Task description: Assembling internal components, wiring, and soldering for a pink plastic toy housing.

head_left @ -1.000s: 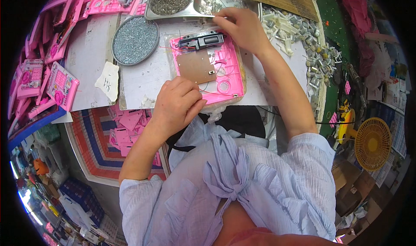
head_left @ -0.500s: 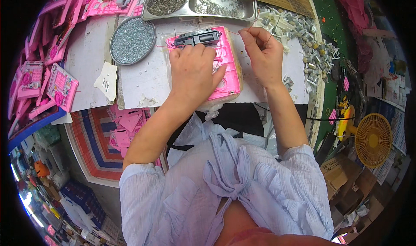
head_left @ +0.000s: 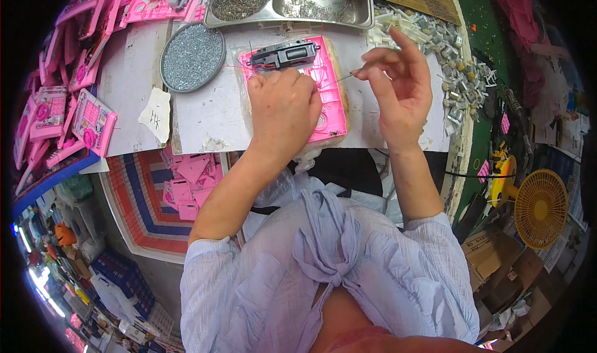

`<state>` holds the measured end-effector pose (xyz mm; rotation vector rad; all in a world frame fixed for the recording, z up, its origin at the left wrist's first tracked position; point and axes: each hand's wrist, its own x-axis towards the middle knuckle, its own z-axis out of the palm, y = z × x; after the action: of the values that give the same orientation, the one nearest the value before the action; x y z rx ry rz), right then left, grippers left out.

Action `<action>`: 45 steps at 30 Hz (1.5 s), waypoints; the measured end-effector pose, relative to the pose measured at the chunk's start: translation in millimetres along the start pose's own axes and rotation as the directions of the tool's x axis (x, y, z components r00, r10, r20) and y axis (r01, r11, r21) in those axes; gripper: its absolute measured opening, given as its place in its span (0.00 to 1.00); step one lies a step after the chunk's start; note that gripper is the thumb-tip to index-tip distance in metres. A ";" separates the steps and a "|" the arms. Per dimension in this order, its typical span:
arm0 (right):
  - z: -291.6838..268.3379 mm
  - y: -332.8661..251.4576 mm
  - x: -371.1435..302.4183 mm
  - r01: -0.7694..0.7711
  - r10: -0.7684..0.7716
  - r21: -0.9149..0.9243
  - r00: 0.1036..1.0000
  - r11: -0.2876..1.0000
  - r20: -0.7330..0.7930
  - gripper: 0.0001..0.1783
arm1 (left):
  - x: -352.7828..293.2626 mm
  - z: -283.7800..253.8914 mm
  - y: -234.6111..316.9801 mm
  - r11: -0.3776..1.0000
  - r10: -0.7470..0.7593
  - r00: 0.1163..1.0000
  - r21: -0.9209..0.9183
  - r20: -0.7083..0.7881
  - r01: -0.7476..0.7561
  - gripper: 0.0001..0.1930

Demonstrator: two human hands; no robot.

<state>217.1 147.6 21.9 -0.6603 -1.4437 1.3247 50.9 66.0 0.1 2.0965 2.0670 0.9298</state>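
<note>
The left hand [head_left: 283, 104] lies palm down with fingers curled together, pressing on a pink plastic panel [head_left: 323, 89] at the table's [head_left: 205, 117] near edge. The right hand [head_left: 398, 86] is raised just right of the panel, thumb and forefinger pinched on a thin wire [head_left: 339, 78] that runs back toward the panel; its other fingers are spread.

A torn white paper slip [head_left: 155, 114] lies on the table left of the panel. Flat pink packages [head_left: 87, 120] are stacked along the far left edge.

The panel is bright pink and rectangular, with ribbed moulding, and carries a black part [head_left: 286, 53] across its far end.

Beyond it sit a round dish of small silver screws [head_left: 191, 56] and a steel tray [head_left: 311, 5]. White and grey small parts [head_left: 454, 61] crowd the right edge. Bare table shows between the slip and the panel.
</note>
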 end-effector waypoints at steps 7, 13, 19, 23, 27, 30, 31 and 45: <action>-22.2 4.1 -7.3 0.085 -0.073 0.086 0.988 0.993 -0.135 0.23 | -57.5 -20.4 6.9 0.868 0.438 0.890 -0.318 0.127 -0.382 0.14; 5.4 1.2 -27.4 0.521 -0.079 -0.417 0.690 0.745 0.720 0.18 | -88.8 -35.2 -2.3 0.870 0.435 0.899 -0.280 0.053 -0.405 0.12; 35.5 4.9 -45.5 0.572 0.001 -0.543 0.688 0.614 0.726 0.23 | -114.4 -42.9 -40.0 0.936 -0.178 0.981 -0.320 -0.073 0.146 0.08; 58.3 4.9 -56.0 0.580 -0.009 -0.572 0.706 0.580 0.708 0.22 | -134.5 -34.0 -35.7 0.953 -0.163 0.986 -0.254 0.038 0.168 0.05; 62.1 11.6 -59.7 0.561 -0.013 -0.537 0.698 0.630 0.716 0.22 | -157.4 -17.1 -10.9 0.944 -0.065 0.969 -0.301 0.237 0.137 0.06; 63.4 16.8 -60.1 0.578 -0.037 -0.541 0.703 0.610 0.710 0.22 | -143.8 -33.6 -17.9 0.945 0.098 0.929 -0.325 0.357 0.025 0.07; 63.3 17.7 -60.6 0.598 -0.057 -0.543 0.702 0.590 0.710 0.20 | -134.6 -47.6 -23.3 0.939 0.112 0.894 -0.340 0.434 0.048 0.08; 60.1 20.7 -65.0 0.613 -0.040 -0.567 0.698 0.550 0.715 0.23 | -93.6 -61.4 -39.1 0.997 -0.042 0.974 0.075 0.225 0.026 0.27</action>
<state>178.4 71.8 -10.0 -0.3898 -2.6449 0.5002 -4.1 -39.1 -1.8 2.0815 2.0400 0.5887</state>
